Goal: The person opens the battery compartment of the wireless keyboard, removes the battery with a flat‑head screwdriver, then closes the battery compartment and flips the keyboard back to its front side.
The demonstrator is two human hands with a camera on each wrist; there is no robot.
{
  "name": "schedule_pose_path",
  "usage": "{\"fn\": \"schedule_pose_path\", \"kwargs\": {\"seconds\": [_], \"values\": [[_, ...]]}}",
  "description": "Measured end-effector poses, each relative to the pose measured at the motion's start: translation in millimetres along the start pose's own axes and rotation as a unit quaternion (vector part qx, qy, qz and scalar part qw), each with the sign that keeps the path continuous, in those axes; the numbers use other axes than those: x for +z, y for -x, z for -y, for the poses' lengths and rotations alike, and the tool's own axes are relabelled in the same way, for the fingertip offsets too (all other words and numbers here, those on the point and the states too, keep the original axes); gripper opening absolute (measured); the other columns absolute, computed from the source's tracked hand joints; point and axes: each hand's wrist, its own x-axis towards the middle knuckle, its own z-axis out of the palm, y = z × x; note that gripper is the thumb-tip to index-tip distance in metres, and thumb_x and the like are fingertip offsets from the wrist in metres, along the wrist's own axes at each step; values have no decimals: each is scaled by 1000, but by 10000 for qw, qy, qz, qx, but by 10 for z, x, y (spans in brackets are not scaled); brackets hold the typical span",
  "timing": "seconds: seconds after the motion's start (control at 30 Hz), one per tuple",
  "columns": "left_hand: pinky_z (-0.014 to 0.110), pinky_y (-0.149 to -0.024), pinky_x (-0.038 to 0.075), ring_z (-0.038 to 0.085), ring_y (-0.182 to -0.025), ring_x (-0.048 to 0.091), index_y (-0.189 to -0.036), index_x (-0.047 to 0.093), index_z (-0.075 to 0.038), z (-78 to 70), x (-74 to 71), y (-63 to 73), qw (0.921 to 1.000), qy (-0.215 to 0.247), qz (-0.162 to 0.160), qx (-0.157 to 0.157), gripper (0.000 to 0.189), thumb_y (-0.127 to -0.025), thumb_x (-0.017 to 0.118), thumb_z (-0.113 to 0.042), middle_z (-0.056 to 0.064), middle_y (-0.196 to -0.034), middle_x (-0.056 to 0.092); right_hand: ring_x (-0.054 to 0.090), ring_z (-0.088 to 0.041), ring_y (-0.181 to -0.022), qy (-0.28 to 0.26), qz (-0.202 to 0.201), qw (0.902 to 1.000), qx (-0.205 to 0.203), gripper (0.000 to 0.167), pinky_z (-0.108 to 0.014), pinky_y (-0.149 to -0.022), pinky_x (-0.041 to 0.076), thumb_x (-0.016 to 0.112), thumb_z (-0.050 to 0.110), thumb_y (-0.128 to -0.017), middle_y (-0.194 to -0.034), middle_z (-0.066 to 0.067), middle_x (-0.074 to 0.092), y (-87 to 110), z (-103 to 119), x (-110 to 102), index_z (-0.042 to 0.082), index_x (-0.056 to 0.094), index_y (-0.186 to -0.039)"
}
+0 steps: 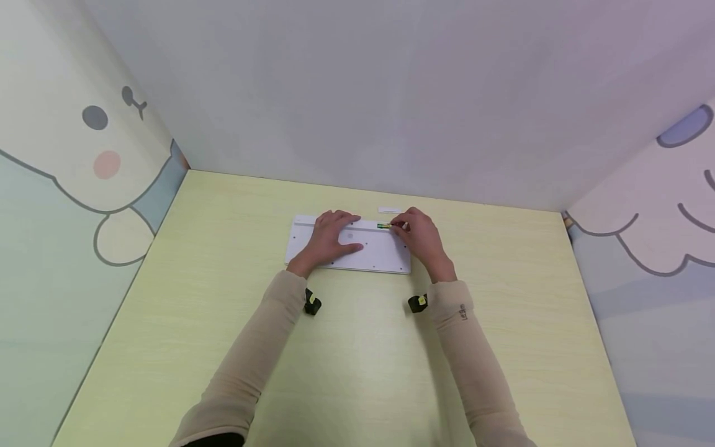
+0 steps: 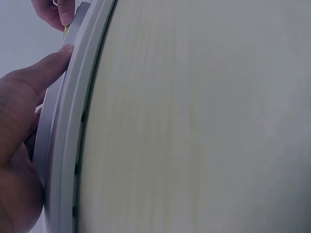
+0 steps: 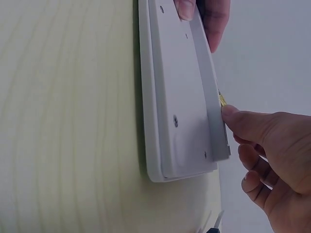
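A white keyboard lies underside up on the table, with small screws dotted over it and a raised ridge along its far side. Across its left part rests my left hand, the thumb stretched over the underside and the other fingers at the ridge. My right hand pinches a small green-and-yellow battery between thumb and fingertips, at the ridge's right part. In the right wrist view, the battery shows just beyond the thumb, mostly hidden behind the ridge.
A thin white strip, like a battery cover, lies just beyond the keyboard. Black wrist cameras show below the left wrist and the right wrist. The pale table meets a plain wall behind and patterned walls at both sides.
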Motion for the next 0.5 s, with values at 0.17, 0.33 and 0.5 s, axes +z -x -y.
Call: {"fn": "schedule_pose_path", "kwargs": {"seconds": [0.17, 0.33, 0.5], "values": [[47, -133, 11, 25, -145, 44, -150, 51, -20, -2, 1, 7, 10000, 17, 6, -10, 71, -89, 77, -45, 5, -146, 55, 62, -24, -90, 15, -14, 10000, -13, 13, -38, -79, 55, 68, 15, -98, -104, -8, 66, 6, 0, 9, 9, 77, -106], [47, -133, 11, 24, -145, 43, -150, 50, -20, -5, 1, 6, 10000, 3, 17, -34, 71, -89, 77, -45, 5, -146, 55, 59, -24, -91, 59, -23, 10000, -51, 14, -39, -81, 54, 66, 17, -100, -105, -8, 62, 20, -19, 12, 9, 74, -108], [47, -133, 11, 24, -145, 43, -150, 50, -19, -18, -13, 5, 10000, -8, 31, -51, 71, -89, 76, -45, 5, -146, 55, 60, -24, -93, 185, -69, 9998, -66, 15, -40, -83, 54, 63, 19, -102, -108, -8, 60, 53, -36, 2, 9, 71, -109]]}}
